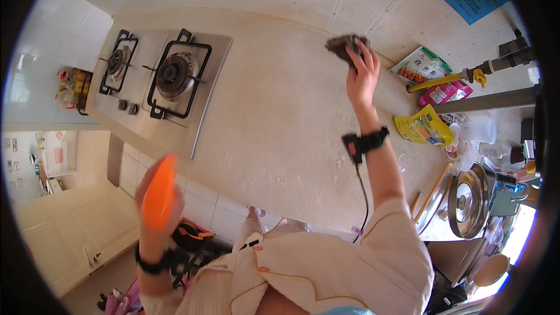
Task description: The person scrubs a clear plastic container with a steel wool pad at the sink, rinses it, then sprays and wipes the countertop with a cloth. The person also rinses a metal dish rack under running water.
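My right hand (363,74) grips a dark, crumpled cloth (348,48) near the back edge of the beige countertop (280,109), close to the tiled wall. At the lower left, blurred by motion, my left hand (170,210) holds a bright orange object (161,194) in front of the counter's edge; its exact kind cannot be told. Small bubbles or wet spots show on the counter between my arms. A steel gas stove (205,96) with two burners is set into the counter on the left.
Food packets, including a yellow pouch (424,127), lie at the right by a yellow pipe (435,82). Steel lids (469,201) stand at the lower right. Bottles (72,87) sit beyond the stove. A cream cabinet door (83,227) is at the lower left.
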### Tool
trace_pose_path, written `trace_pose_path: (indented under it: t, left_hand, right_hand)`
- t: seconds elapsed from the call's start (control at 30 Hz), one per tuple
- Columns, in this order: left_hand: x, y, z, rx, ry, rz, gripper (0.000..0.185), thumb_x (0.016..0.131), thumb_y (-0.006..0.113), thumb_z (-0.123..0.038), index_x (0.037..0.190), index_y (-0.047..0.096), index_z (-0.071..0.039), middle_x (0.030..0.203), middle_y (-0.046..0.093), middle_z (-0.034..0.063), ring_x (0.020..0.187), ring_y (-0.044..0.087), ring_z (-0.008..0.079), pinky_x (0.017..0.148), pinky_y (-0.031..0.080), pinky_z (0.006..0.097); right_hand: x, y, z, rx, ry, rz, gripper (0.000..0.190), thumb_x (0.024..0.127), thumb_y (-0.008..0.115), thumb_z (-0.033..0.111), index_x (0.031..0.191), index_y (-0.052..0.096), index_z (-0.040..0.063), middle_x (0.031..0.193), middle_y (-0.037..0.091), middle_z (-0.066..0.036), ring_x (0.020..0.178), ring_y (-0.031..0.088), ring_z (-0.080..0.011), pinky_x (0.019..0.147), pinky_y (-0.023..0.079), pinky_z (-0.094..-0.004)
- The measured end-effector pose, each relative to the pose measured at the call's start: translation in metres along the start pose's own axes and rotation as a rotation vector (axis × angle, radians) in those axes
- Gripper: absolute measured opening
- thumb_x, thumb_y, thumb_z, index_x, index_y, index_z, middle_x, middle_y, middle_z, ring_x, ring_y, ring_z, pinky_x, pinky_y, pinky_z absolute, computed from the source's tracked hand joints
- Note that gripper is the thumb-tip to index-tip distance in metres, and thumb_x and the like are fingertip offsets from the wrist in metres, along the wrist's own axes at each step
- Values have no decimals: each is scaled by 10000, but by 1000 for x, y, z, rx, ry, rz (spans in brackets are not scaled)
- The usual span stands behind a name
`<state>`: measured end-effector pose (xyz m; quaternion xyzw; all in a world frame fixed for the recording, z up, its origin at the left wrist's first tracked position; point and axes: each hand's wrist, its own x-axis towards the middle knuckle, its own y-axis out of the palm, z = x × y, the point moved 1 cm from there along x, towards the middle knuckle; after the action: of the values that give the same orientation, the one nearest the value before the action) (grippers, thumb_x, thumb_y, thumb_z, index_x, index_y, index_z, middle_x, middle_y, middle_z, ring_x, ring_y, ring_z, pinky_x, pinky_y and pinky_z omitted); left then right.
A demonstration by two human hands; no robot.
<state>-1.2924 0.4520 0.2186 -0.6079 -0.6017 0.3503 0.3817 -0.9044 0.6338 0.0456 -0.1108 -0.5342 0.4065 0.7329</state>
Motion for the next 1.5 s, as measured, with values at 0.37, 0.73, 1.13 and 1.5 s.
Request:
trace_pose_path:
  t: [0.37,0.73,1.13,1.5]
  left_hand:
    - [145,119,-70,-167,455,25,313,669,630,-7,970,546,-1,894,594,149,812,577,327,707,471,324]
    - [153,128,-83,-332,440,17,259,707,635,-51,949,554,-11,915,613,146,839,594,307,733,479,340]
    - [141,163,-148,-382,668,40,138,727,608,-95,847,550,-59,829,617,104,758,582,308,636,476,364]
    - [127,114,-99,-376,629,24,471,686,639,-19,1138,507,-13,1139,541,157,1013,543,304,844,459,341]
  right_hand:
    - [-117,-114,41,223,377,88,432,642,481,-118,1006,641,52,1186,524,-161,1118,441,-360,965,343,-412]
    - [-147,-149,28,238,531,69,453,629,453,-110,1012,638,44,1190,520,-166,1135,450,-334,969,343,-394]
    - [-155,-158,30,272,659,51,444,654,473,-107,1043,626,42,1190,522,-161,1128,468,-305,950,363,-359]
    - [-70,-88,-25,1402,1189,-142,439,811,443,34,1249,469,24,961,586,-74,831,557,-142,739,445,-230]
